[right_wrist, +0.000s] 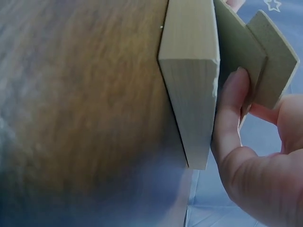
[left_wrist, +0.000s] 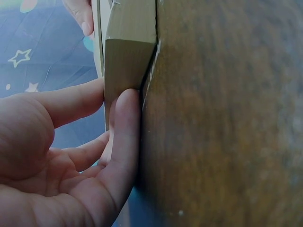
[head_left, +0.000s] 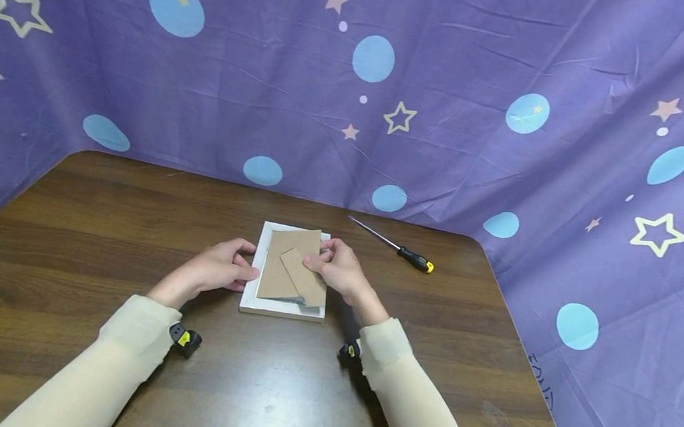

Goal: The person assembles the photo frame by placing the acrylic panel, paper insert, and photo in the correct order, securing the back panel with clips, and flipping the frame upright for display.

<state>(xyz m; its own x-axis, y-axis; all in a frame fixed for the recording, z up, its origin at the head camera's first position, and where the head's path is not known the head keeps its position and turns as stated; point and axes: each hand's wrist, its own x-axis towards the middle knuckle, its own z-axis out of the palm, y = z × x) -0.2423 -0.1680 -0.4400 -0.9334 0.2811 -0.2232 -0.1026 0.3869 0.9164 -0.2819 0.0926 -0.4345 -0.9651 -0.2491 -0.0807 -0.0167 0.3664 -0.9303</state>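
A white picture frame [head_left: 280, 308] lies on the table, its side rails filling the middle of both wrist views. Over it is a brown backing board [head_left: 277, 269] with a narrower stand flap [head_left: 306, 281] on top. The board tilts up, its right side raised off the frame in the right wrist view. My right hand [head_left: 340, 267] pinches the board's right edge, thumb on top and a finger [right_wrist: 236, 87] beneath. At the frame's left side, my left hand [head_left: 217, 267] rests thumb and fingers against the rail, fairly straight.
A screwdriver [head_left: 413, 258] with a black and yellow handle lies right of the frame, tip toward the back. A clear scrap [head_left: 495, 415] sits near the table's right edge. Purple star-print cloth [head_left: 302, 103] hangs behind the wooden table [head_left: 106, 222].
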